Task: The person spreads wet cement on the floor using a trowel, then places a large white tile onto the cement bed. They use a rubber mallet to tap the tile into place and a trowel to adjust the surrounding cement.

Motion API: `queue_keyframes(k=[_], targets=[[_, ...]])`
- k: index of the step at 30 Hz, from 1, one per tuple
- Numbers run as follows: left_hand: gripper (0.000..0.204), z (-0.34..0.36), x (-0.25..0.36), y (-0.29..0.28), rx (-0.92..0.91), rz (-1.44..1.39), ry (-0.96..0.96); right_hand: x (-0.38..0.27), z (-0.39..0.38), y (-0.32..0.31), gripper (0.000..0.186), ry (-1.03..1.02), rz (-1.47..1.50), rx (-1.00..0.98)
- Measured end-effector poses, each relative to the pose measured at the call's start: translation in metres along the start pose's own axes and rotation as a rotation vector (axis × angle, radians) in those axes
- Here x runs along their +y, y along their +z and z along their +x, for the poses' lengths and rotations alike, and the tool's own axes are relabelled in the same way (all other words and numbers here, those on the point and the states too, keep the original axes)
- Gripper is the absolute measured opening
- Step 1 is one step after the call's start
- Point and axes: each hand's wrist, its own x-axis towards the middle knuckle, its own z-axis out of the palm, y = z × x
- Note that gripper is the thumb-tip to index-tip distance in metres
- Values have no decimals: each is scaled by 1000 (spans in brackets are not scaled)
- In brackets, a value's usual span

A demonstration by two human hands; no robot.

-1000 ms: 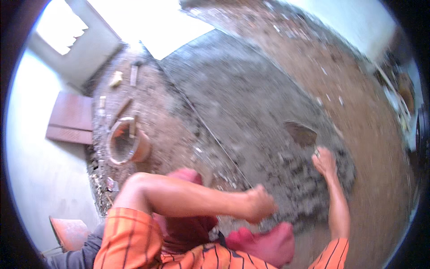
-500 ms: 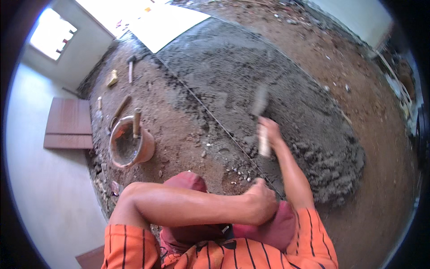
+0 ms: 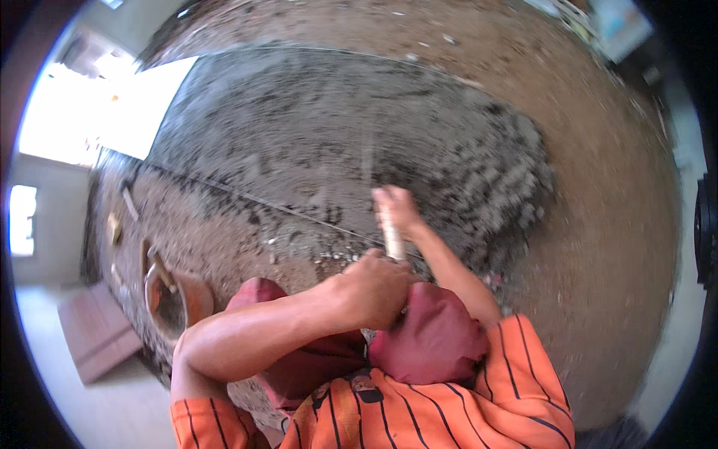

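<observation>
The right hand [image 3: 396, 208] is gripping a pale-handled tool [image 3: 393, 243], its far end blurring over the near side of the grey mortar [image 3: 284, 127]. The left hand [image 3: 378, 288] is lying beside the right knee [image 3: 430, 333]; I cannot tell its grip. A low stroke could be snagging the near 1 of 2 strings [image 3: 262, 202]; a tilting tool could be gouging the mortar.

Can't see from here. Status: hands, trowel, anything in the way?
Right hand gripping trowel, blade blurred. Left hand at right knee. Cement lumpy toward the right. Possible snag: string along its near side.
</observation>
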Motion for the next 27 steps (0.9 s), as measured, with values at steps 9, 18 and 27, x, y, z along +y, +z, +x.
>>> queue_keyframes(k=[9, 18, 27], targets=[[39, 28, -14, 20, 126, -53, 156, 29, -89, -117, 28, -36, 201, 491], [44, 1, -6, 16, 173, -54, 83, 19, -168, -155, 23, 87, 342, 482], [46, 23, -3, -4, 148, -52, 66, -91, -130, -300, 44, 255, -1018, 370]])
